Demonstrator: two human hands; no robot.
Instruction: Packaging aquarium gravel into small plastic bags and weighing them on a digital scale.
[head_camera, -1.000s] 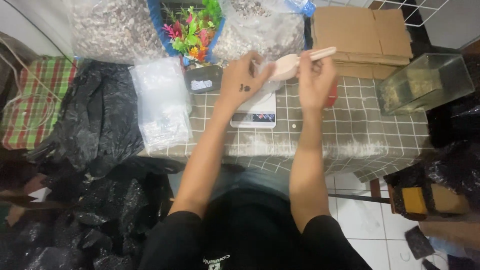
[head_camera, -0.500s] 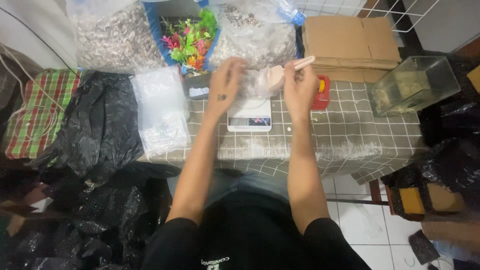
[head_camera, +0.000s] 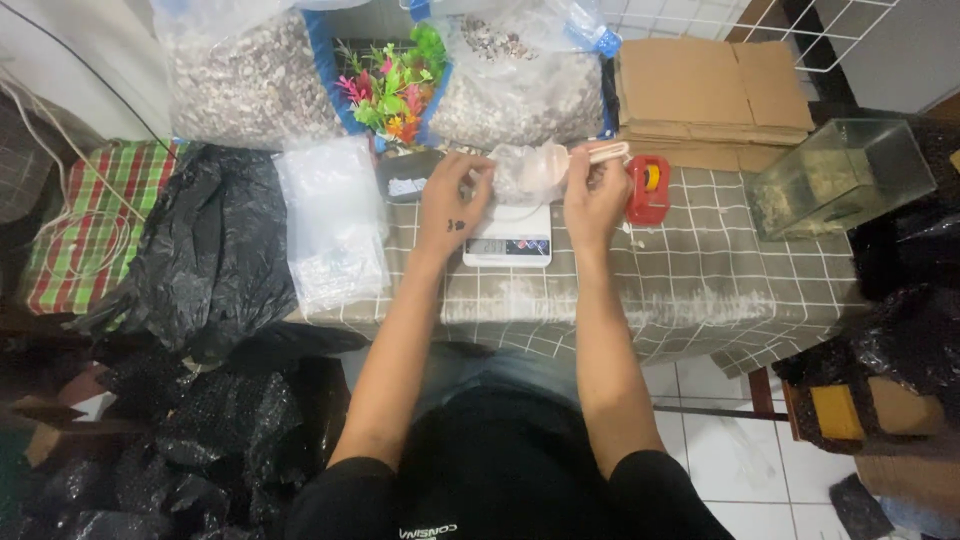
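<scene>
My left hand (head_camera: 455, 200) grips the edge of a small clear plastic bag (head_camera: 520, 172) that sits on a white digital scale (head_camera: 507, 236) on the checked tablecloth (head_camera: 700, 270). My right hand (head_camera: 595, 195) holds a pale scoop (head_camera: 575, 158) by its handle, with the scoop's bowl at the mouth of the bag. The bag looks partly filled with pale bits. Both hands meet just above the scale.
Two big bags of gravel (head_camera: 245, 85) (head_camera: 520, 95) flank colourful plastic plants (head_camera: 390, 85) at the back. A stack of clear bags (head_camera: 330, 220) lies left of the scale, a red tape dispenser (head_camera: 648, 188) right. Flat cardboard (head_camera: 710, 95), a glass tank (head_camera: 840, 175), black bags (head_camera: 200, 260).
Both hands with the scoop and bag have come down from above the table to rest the bag on the scale. The view has shifted slightly.
</scene>
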